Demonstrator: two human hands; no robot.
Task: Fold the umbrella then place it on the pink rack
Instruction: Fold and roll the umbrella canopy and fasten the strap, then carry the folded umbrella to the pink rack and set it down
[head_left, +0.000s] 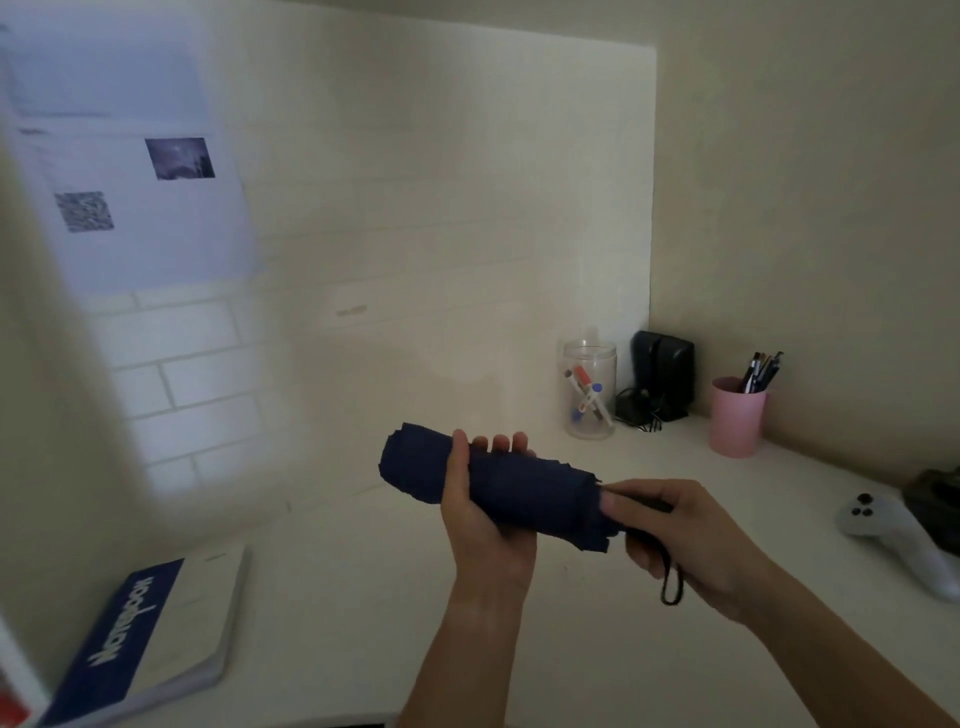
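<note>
A dark blue umbrella (519, 486), collapsed and rolled into a short bundle, lies across both hands above the white desk. My left hand (485, 514) wraps around the middle of the canopy, fingers curled over its far side. My right hand (680, 540) grips the black handle at the right end, and the black wrist loop (671, 584) dangles below it. No pink rack is visible in this view.
On the desk (337, 597) lie a blue-and-white notebook (150, 629) at front left, a clear jar of markers (589, 389), a black device with cables (662, 382), a pink pen cup (737, 415) and a white game controller (898, 535) at right. Papers hang on the left wall.
</note>
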